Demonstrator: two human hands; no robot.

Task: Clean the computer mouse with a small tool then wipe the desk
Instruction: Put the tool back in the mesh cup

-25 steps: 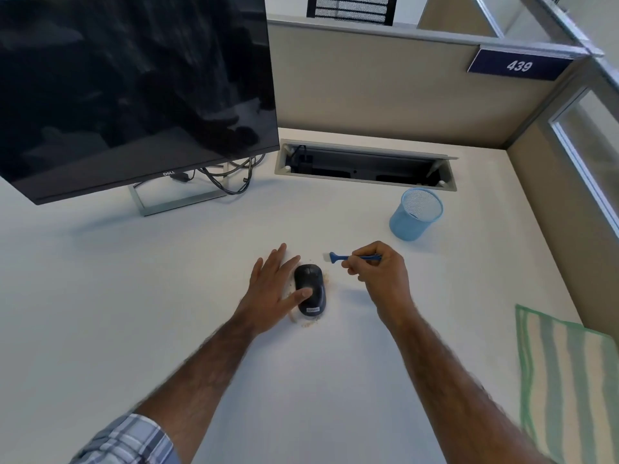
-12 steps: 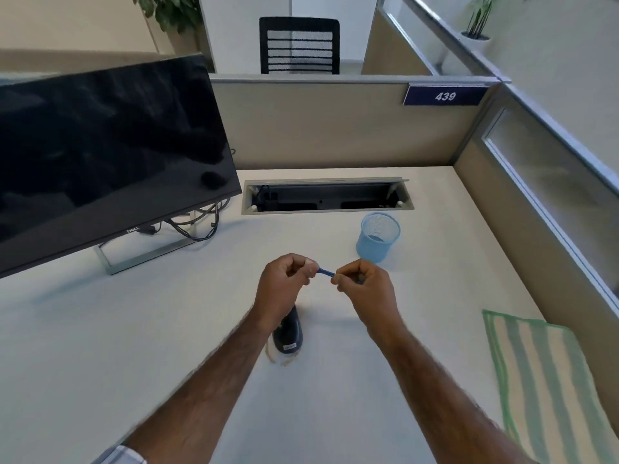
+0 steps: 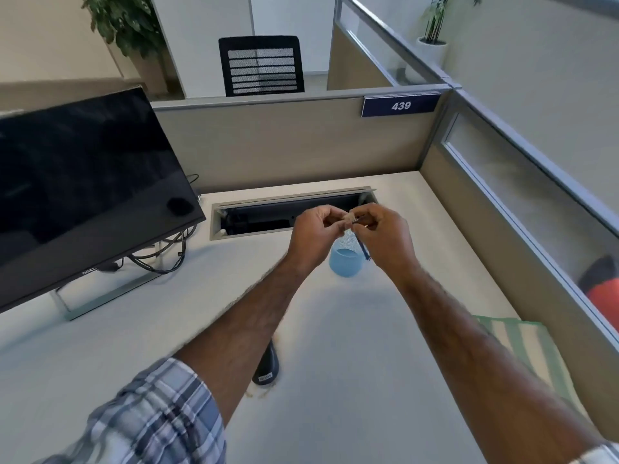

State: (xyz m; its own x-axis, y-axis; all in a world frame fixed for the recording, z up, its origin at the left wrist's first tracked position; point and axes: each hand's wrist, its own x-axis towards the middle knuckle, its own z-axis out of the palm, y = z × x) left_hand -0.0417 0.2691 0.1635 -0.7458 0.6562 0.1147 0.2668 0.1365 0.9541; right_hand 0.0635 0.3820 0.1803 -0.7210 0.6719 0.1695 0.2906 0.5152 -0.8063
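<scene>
The black computer mouse (image 3: 267, 367) lies on the white desk (image 3: 335, 380), half hidden under my left forearm, with brownish crumbs around it. Both hands are raised above the blue mesh cup (image 3: 345, 262). My right hand (image 3: 385, 239) grips the small blue brush tool (image 3: 362, 246), whose handle hangs down toward the cup. My left hand (image 3: 316, 236) pinches the top end of the tool, where a small pale tuft shows between the fingertips of both hands.
A dark monitor (image 3: 83, 195) on a stand fills the left, cables behind it. An open cable tray (image 3: 284, 216) is set into the desk at the back. A green striped cloth (image 3: 526, 349) lies at the right edge. Partition walls close off the back and right.
Both hands have lifted away from the mouse and moved forward over the blue cup. My left hand let go of the mouse and took the tool's tip. The camera tilted up.
</scene>
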